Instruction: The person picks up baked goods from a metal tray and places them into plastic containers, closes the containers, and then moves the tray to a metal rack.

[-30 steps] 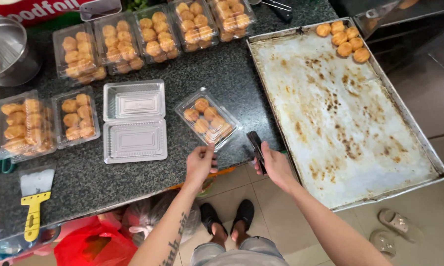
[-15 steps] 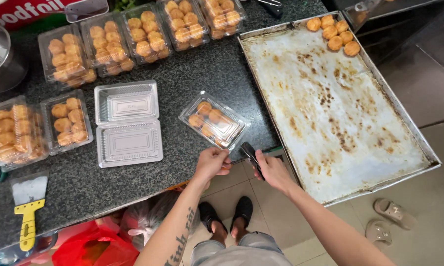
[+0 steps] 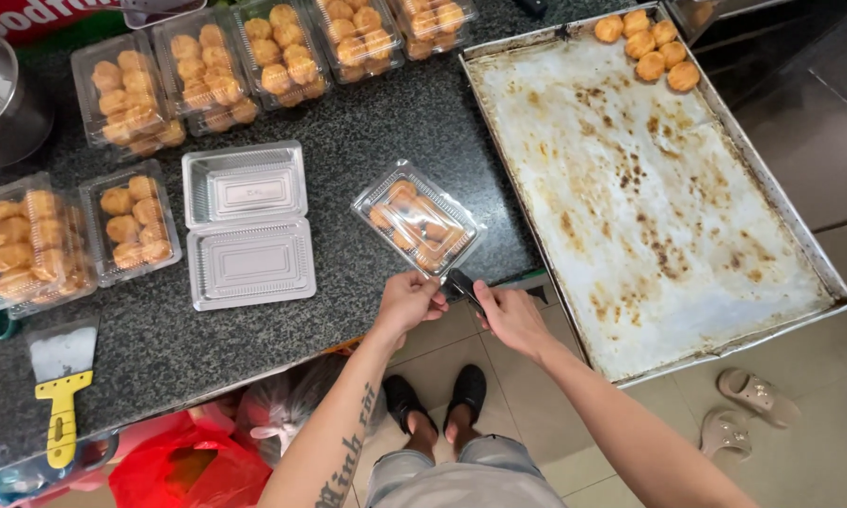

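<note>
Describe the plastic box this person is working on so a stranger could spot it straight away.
Start at the big stained baking tray on the dark granite counter. Just left of its near corner lies a closed clear box of pastries, gripped by the left hand. Unlike the other boxes, it sits skewed at the counter's edge.

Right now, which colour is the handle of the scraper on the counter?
Yellow. The scraper lies at the counter's near left edge, clearest in the head view.

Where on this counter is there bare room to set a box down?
Bare granite lies between the open empty box and the baking tray, around the closed box. Another patch sits right of the yellow scraper. The left and back edges are crowded with filled boxes.
</note>
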